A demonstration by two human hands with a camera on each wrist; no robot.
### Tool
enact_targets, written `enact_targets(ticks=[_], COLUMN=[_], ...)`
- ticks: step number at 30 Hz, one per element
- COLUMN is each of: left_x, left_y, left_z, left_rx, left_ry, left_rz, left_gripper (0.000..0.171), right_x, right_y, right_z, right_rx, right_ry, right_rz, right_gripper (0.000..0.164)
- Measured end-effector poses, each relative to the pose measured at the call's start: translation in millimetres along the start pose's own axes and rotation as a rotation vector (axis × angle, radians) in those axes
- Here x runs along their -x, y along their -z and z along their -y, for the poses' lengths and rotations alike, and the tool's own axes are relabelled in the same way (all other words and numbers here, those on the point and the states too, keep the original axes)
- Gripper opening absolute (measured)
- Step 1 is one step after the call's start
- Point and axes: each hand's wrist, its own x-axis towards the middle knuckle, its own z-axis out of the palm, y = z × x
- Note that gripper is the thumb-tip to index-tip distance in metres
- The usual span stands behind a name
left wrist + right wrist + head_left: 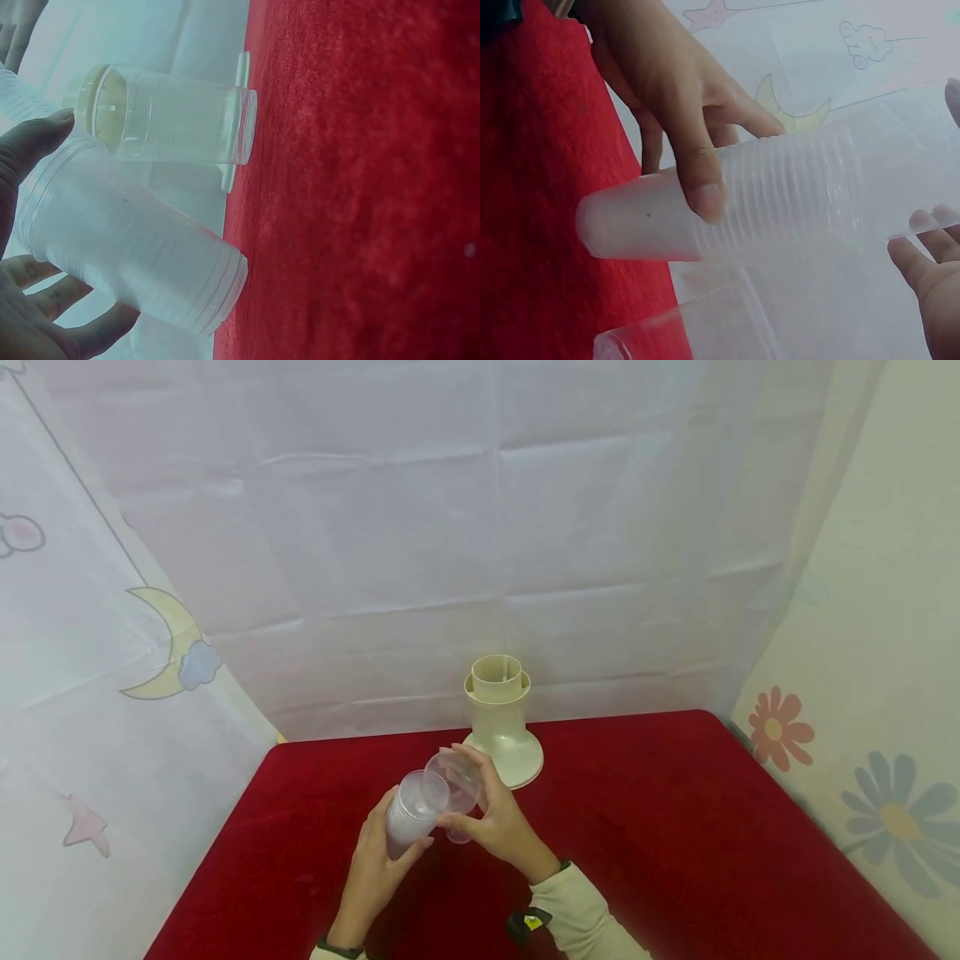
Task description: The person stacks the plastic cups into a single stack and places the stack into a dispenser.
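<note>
My left hand grips a tall stack of clear plastic cups, tilted with its mouths toward my right hand. In the left wrist view the thumb lies over the stack near its rims. My right hand holds a single clear plastic cup by its rim end, fingers on one side and thumb on the other. This cup overlaps the mouth of the stack; how far it sits inside is unclear. Another clear cup stands upright on the table, mostly hidden beneath my hands in the head view.
Behind my hands stands a cream plastic cylinder with an inner tube and a round base. A red cloth covers the table. Pale printed sheets hang at the back and both sides.
</note>
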Motion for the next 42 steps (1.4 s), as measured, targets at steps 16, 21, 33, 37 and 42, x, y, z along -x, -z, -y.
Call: enact_targets(ticks=[16, 21, 33, 37, 42], left_x=[0.8, 0.2, -0.2, 0.3, 0.6], left_y=[1.0, 1.0, 2.5, 2.3, 2.3], left_z=[-1.9, -2.0, -3.6, -4.1, -3.5], left_rx=[-0.006, -0.006, -0.005, -0.003, 0.002], left_ry=[0.010, 0.013, 0.059, 0.067, 0.051], left_rz=[0.005, 0.009, 0.034, 0.034, 0.016], left_gripper=[0.090, 0.090, 0.089, 0.090, 0.090], right_x=[3.7, 3.6, 2.5, 2.3, -2.6], right_y=[-8.1, -7.1, -2.1, -1.5, 1.0], right_z=[-10.5, -10.4, -11.1, -10.7, 9.5], right_rx=[0.170, 0.173, 0.192, 0.211, 0.214], right_ry=[-0.166, -0.167, -0.168, -0.179, -0.176], right_rz=[0.008, 0.004, -0.034, -0.045, -0.052], right_gripper=[0.084, 0.085, 0.087, 0.090, 0.085])
